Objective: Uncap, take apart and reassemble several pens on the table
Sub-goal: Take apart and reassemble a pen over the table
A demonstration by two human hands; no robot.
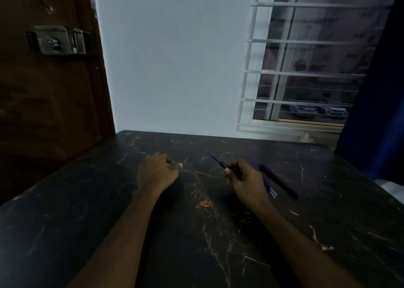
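My right hand (247,181) grips a black pen barrel (227,168) with a thin blue refill (213,157) sticking out of its front, pointing up and left. My left hand (157,170) rests as a fist on the dark marble table (196,222), fingers closed; whether a small pen part sits inside it is hidden. To the right of my right hand lies a black capped pen (278,181) flat on the table. Partly under my right hand lies a blue pen or refill (270,189) with a pale tip.
The table meets a white wall at its far edge. A brown door with a metal latch (59,40) stands at the left. A barred window (306,69) and a dark blue curtain (378,91) are at the right.
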